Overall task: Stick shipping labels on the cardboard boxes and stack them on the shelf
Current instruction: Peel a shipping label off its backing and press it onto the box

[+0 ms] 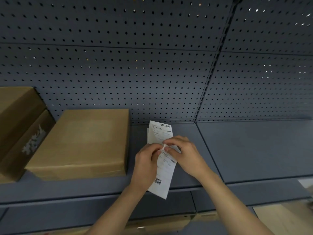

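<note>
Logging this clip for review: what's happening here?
A person holds a long white strip of printed shipping labels over the grey metal shelf. The left hand and right hand both pinch it at mid-strip, seemingly peeling one label. The flat brown cardboard box beside them has no label on top yet.

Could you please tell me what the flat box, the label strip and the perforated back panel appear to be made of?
Flat box: matte brown cardboard, with a plain tan face and creased edges. Label strip: thin white printed paper, possibly on a backing; it flexes and curls at the pinched spot. Back panel: probably painted sheet metal, grey-blue, with evenly punched holes.
</note>
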Tool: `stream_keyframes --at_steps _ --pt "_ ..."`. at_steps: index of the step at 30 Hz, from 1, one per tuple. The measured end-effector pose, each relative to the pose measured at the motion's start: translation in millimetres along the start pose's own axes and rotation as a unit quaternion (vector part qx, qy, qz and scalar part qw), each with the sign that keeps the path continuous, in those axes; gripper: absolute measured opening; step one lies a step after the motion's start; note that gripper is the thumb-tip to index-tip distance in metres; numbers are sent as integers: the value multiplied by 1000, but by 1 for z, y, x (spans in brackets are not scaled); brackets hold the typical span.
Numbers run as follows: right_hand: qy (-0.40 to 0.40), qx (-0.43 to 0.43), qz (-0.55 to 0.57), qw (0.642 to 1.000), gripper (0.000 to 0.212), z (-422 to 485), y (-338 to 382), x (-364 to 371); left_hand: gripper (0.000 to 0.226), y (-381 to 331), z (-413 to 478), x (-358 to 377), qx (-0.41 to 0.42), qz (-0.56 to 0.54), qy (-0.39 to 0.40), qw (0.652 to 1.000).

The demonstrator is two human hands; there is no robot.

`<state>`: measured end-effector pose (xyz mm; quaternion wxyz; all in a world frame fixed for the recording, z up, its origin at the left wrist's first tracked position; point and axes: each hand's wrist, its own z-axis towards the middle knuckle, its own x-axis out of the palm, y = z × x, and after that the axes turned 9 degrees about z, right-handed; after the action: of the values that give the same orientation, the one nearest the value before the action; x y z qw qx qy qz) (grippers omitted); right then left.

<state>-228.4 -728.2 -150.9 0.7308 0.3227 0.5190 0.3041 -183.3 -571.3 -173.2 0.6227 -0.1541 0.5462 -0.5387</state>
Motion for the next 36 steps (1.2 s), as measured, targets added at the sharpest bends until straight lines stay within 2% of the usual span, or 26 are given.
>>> stream_keyframes --at_steps 4,7,10,13,17,22,28,36 --pt "5 15 28 999 16 -2 2 -3 20 1 1 1 18 8 1 1000" --pt "-29 25 39 998 10 -3 3 -2 18 1 1 2 -4 -11 11 1000" --pt "-64 22 32 997 7 -5 4 -1 16 -6 2 1 -58 -71 45 995" --pt "-82 -20 -3 996 8 -6 5 0 14 -13 6 1 -120 -125 62 983" --pt "-83 -97 -48 991 13 -6 0 -1 20 -23 17 -1 -224 -243 84 940" --pt "-113 -113 -68 985 11 -9 -5 -5 17 -29 23 -1 -246 -265 101 927" --pt "-111 -103 -62 987 8 -11 -4 -12 16 -30 24 2 -263 -262 91 924" --pt "-140 -28 27 989 9 -8 9 -28 18 -17 23 3 -300 -193 98 929"
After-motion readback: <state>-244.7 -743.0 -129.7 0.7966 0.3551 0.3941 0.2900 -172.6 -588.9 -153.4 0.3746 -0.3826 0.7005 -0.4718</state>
